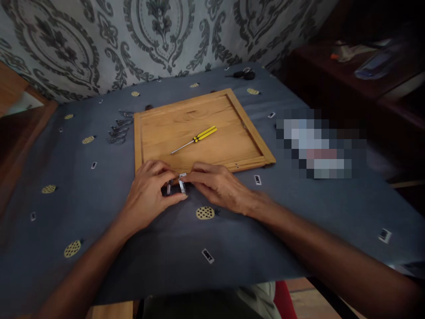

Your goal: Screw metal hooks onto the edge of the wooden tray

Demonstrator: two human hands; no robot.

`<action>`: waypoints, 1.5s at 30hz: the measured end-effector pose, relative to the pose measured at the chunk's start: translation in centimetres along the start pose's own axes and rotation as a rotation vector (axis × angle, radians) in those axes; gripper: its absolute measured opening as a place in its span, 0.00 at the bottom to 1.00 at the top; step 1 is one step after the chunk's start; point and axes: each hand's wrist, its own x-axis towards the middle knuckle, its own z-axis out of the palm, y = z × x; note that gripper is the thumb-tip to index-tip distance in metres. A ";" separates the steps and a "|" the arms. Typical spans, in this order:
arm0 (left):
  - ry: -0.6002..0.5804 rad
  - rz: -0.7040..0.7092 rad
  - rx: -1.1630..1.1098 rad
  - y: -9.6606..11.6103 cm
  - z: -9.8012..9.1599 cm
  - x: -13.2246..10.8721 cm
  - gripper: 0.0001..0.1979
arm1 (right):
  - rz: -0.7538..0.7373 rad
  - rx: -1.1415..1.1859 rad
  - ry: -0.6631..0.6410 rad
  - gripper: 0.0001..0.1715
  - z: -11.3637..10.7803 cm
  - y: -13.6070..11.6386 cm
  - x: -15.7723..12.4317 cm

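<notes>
Near the front edge of a framed wooden panel (179, 113), my left hand (146, 188) pinches a small shiny metal fitting (182, 185) between thumb and fingers. My right hand (221, 184) reaches in from the other side, its fingertips closed on the fitting's upper end. The fitting looks bent, with a flat bright strip; its exact kind is too small to tell, and my fingers cover part of it. On the panel lies a screwdriver (205, 134) with a yellow and black handle, its tip pointing to the lower left.
Several thin dark metal pieces (117, 134) lie in a row left of the panel. Black-handled scissors (245, 74) rest at the back of the blue patterned tablecloth (99, 199). A blurred-out object (318, 148) is on the right. A patterned wall stands behind.
</notes>
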 end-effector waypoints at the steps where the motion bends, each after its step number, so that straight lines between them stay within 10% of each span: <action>1: -0.001 -0.003 0.000 0.0 0.0 0.0 0.14 | -0.003 0.003 0.007 0.18 0.0 0.1 0.0; 27: 0.006 0.002 -0.012 0.0 0.1 -0.1 0.14 | 0.004 -0.035 -0.011 0.21 0.0 -0.1 0.0; 35: -0.002 -0.010 -0.009 0.1 0.1 -0.2 0.15 | 0.007 0.052 0.179 0.18 -0.4 0.0 0.3; 39: 0.025 -0.007 -0.017 -0.1 0.3 -0.3 0.16 | 0.172 -0.245 0.345 0.20 -2.4 1.8 1.1; 45: 0.035 -0.012 -0.022 -0.2 0.4 -0.4 0.16 | 0.276 -0.586 0.231 0.26 -3.5 5.6 2.6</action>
